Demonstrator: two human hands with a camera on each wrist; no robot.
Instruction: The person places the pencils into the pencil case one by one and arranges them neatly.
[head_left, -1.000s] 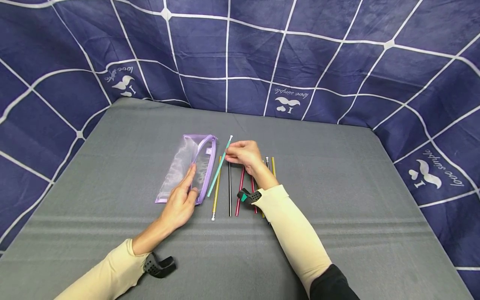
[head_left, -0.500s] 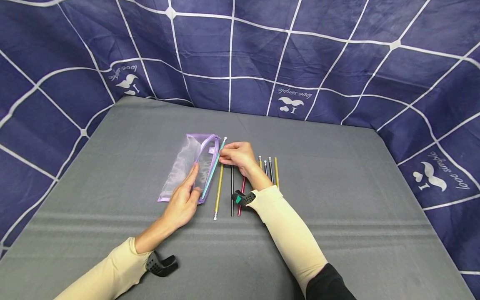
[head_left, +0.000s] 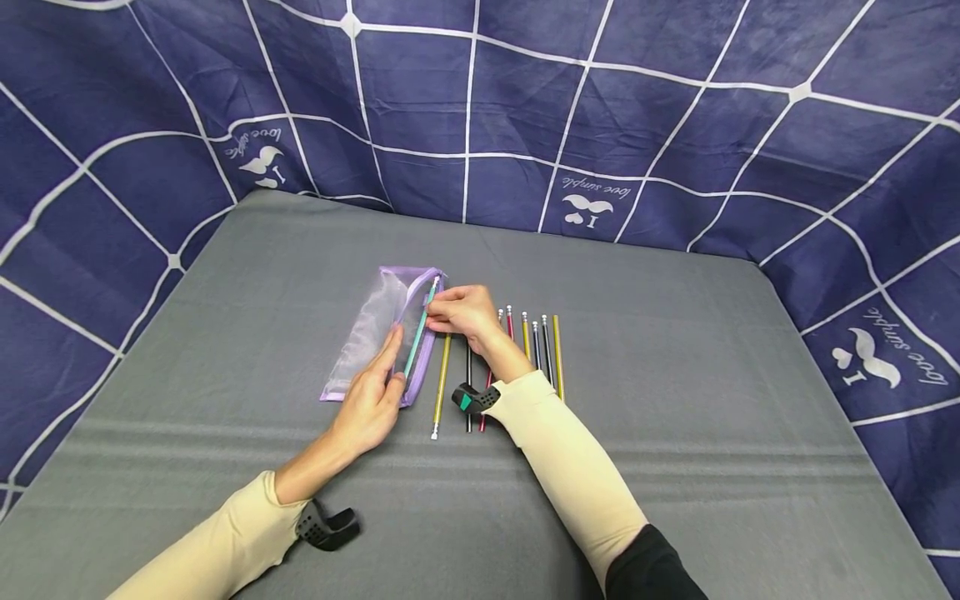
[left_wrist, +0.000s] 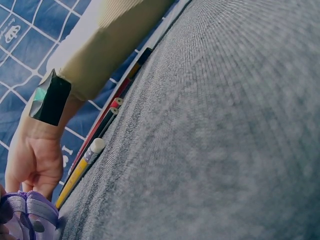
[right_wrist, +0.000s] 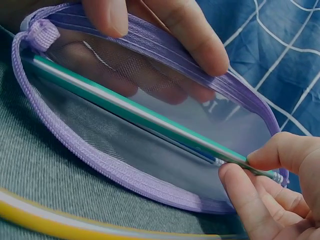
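Note:
A see-through mesh pencil pouch (head_left: pixel 367 333) with purple zipper edging lies on the grey table, its mouth spread wide in the right wrist view. My left hand (head_left: pixel 371 402) holds the mouth's upper edge, with fingers (right_wrist: pixel 200 45) on both sides of the mesh. My right hand (head_left: pixel 467 315) pinches a green pencil (right_wrist: pixel 135 110) near its metal-capped end between thumb and fingertips. That pencil lies lengthwise within the pouch's mouth. Below it, a dark blue pencil end (right_wrist: pixel 202 154) shows inside. A yellow pencil (head_left: pixel 442 387) lies just right of the pouch.
Several more pencils lie in a row under and beyond my right forearm, among them a black pencil (head_left: pixel 547 350), a red pencil (head_left: pixel 510 321) and another yellow pencil (head_left: pixel 558 354). A blue gridded cloth (head_left: pixel 517 108) hangs behind the grey table (head_left: pixel 712 400).
My right hand has moved left with the green pencil, from beside the pouch into its open mouth. The left hand keeps its hold on the edge.

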